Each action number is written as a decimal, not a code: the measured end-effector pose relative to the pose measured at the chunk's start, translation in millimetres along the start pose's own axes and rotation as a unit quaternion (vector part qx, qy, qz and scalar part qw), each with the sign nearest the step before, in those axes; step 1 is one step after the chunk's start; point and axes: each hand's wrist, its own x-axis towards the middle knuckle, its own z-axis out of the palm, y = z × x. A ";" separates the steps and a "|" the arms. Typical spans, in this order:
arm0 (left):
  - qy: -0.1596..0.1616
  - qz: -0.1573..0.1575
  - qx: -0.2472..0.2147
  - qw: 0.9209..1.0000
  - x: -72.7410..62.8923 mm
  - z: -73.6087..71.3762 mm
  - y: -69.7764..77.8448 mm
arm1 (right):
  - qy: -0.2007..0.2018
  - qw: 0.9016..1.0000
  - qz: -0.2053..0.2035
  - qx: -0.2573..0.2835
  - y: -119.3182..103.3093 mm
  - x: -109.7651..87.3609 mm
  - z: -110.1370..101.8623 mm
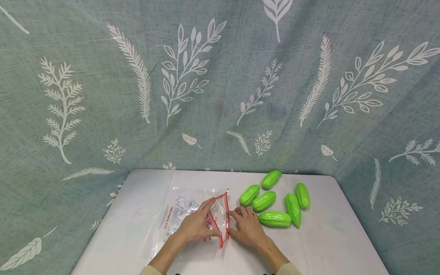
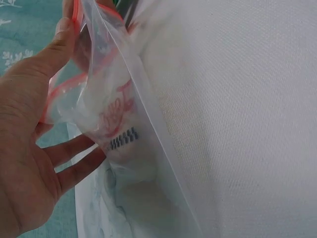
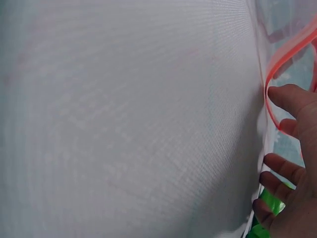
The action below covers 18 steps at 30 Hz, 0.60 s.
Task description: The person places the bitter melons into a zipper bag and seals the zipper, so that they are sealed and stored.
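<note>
A clear plastic zip bag (image 1: 165, 225) with printed drawings and a red-edged mouth lies on the table, its mouth spread apart toward the right. My left hand (image 1: 196, 225) grips the left edge of that mouth, thumb and forefinger apart along the red strip. In the left wrist view, other fingers of the left hand (image 2: 29, 124) reach behind the plastic. At the opposite red edge, my right hand (image 1: 248, 228) holds the strip with thumb and forefinger. The right wrist view shows the right hand (image 3: 297, 148) at the red strip (image 3: 287, 57), remaining fingers loosely bent.
Several bright green, ridged, cucumber-like vegetables lie right of the bag; the nearest is a lengthwise one (image 1: 275, 219), close to my right hand. The white table (image 1: 330, 244) ends at a green leaf-patterned cloth (image 1: 220, 95) behind and at both sides.
</note>
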 end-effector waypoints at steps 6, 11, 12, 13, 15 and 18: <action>-0.005 0.001 -0.004 1.000 -0.8 0.6 -0.8 | -0.001 1.000 0.002 0.003 -0.5 -0.5 -0.6; 0.006 0.001 0.001 1.000 -1.5 1.9 -0.6 | 0.009 1.000 -0.001 0.005 0.7 -2.0 1.0; 0.008 0.000 0.002 1.000 -1.6 2.1 -0.4 | 0.012 1.000 -0.003 0.005 1.1 -2.1 1.5; 0.010 -0.001 0.003 1.000 -1.7 2.4 -0.4 | 0.015 1.000 -0.004 0.005 1.5 -2.4 2.1; 0.012 -0.001 0.005 1.000 -1.8 2.7 -0.2 | 0.016 1.000 -0.003 0.006 2.0 -2.5 2.4; 0.014 -0.001 0.009 1.000 -1.7 2.8 0.9 | 0.010 1.000 0.001 0.007 1.7 -2.4 1.8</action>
